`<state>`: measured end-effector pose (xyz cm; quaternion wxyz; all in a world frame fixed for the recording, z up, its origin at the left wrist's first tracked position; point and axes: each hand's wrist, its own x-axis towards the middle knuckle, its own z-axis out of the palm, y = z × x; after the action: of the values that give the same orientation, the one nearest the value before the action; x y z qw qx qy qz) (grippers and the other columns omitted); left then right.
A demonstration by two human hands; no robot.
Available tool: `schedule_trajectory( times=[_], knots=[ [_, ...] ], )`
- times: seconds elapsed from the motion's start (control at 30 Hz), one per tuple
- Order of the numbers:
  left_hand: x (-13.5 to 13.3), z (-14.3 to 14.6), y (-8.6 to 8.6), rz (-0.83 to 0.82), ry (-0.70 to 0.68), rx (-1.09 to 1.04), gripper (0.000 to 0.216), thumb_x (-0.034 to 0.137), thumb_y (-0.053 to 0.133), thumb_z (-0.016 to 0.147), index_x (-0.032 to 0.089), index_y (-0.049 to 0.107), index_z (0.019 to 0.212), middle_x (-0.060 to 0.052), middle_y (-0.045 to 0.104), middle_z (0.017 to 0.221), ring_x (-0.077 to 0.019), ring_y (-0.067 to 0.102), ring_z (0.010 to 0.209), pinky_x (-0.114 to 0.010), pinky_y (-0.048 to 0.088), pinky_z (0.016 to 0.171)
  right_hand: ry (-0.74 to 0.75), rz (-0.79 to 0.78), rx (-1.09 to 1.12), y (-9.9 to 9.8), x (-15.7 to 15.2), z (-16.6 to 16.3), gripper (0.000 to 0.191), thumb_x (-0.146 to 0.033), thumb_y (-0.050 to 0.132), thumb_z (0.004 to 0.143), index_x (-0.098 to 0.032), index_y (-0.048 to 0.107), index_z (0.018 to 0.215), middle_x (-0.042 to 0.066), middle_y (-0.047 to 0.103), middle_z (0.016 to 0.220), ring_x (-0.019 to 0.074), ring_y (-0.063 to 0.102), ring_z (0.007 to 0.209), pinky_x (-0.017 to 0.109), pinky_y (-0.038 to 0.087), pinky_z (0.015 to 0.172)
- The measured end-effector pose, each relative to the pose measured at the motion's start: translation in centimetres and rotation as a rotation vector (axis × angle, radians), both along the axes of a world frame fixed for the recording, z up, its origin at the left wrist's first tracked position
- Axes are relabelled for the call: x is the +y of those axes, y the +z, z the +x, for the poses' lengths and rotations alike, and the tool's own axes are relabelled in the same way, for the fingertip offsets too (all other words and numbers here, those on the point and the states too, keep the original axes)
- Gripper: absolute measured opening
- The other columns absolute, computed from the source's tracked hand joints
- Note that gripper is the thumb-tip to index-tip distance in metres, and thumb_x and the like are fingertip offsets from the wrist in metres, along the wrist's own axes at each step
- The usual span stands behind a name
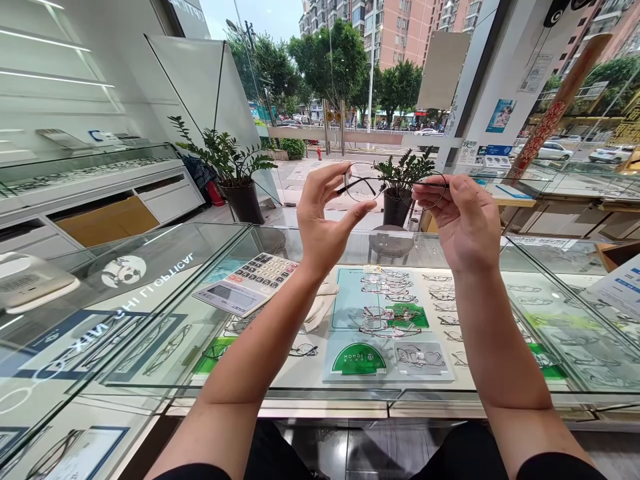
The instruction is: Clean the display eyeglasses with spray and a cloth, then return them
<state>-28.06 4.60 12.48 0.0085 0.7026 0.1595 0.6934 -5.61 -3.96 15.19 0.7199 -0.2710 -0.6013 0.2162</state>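
Note:
I hold a pair of thin dark-rimmed glasses (395, 183) up at chest height over a glass display counter (165, 280). My left hand (325, 220) pinches the left lens rim between thumb and fingers. My right hand (463, 217) grips the right side of the frame, fingers curled over it. Both hands are closed on the glasses. The lenses face away from me, toward the street window.
A white calculator (250, 283) lies on the counter top left of my left arm. Several spectacle frames (390, 320) sit on display cards inside the case. Two potted plants (235, 167) stand behind the counter. More showcases (75, 180) line the left wall.

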Motion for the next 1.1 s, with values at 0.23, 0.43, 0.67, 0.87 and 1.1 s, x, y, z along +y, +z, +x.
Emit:
schedule_trajectory(
  times=[0.23, 0.43, 0.67, 0.87, 1.1],
  knots=[
    [-1.7, -0.6, 0.8, -0.066, 0.121, 0.032, 0.06, 0.064, 0.089, 0.095, 0.036, 0.072, 0.146, -0.009, 0.077, 0.143, -0.0297, 0.076, 0.126, -0.042, 0.065, 0.096, -0.232, 0.131, -0.019, -0.1, 0.8, 1.1, 0.025, -0.054, 0.073, 0.101, -0.031, 0.079, 0.11, 0.005, 0.078, 0.11, 0.0238, 0.076, 0.105, 0.046, 0.062, 0.105],
    [-2.5, -0.7, 0.9, -0.107, 0.173, 0.061, 0.056, 0.063, 0.088, 0.097, 0.035, 0.073, 0.144, -0.008, 0.078, 0.141, -0.0279, 0.078, 0.121, -0.039, 0.066, 0.091, -0.355, 0.19, -0.178, -0.3, 0.7, 1.4, 0.03, -0.057, 0.066, 0.108, -0.032, 0.079, 0.119, 0.008, 0.075, 0.118, 0.03, 0.073, 0.116, 0.054, 0.06, 0.109],
    [-3.6, -0.5, 1.2, -0.011, 0.258, 0.274, 0.053, 0.056, 0.091, 0.095, 0.032, 0.076, 0.141, -0.009, 0.077, 0.136, -0.0317, 0.074, 0.13, -0.046, 0.065, 0.107, -0.451, 0.211, -0.548, 0.0, -0.3, 0.6, 0.017, -0.048, 0.076, 0.104, -0.033, 0.083, 0.11, 0.007, 0.077, 0.13, 0.0349, 0.069, 0.133, 0.064, 0.047, 0.125],
    [-4.4, -0.6, 1.6, -0.015, 0.156, 0.306, 0.052, 0.055, 0.094, 0.093, 0.032, 0.079, 0.137, -0.009, 0.079, 0.133, -0.0306, 0.075, 0.125, -0.044, 0.066, 0.104, -0.313, 0.06, -0.582, 0.0, 0.0, 1.4, 0.012, -0.043, 0.081, 0.099, -0.032, 0.084, 0.094, 0.005, 0.083, 0.121, 0.0327, 0.071, 0.123, 0.062, 0.048, 0.121],
    [-4.3, -0.5, 2.0, -0.147, -0.158, 0.285, 0.06, 0.061, 0.094, 0.091, 0.03, 0.077, 0.139, -0.011, 0.08, 0.135, -0.0265, 0.078, 0.119, -0.038, 0.071, 0.094, 0.083, -0.185, -0.412, 0.5, 0.2, 1.8, 0.016, -0.045, 0.094, 0.086, -0.031, 0.088, 0.084, 0.004, 0.087, 0.112, 0.028, 0.078, 0.112, 0.052, 0.059, 0.109]
  ],
)
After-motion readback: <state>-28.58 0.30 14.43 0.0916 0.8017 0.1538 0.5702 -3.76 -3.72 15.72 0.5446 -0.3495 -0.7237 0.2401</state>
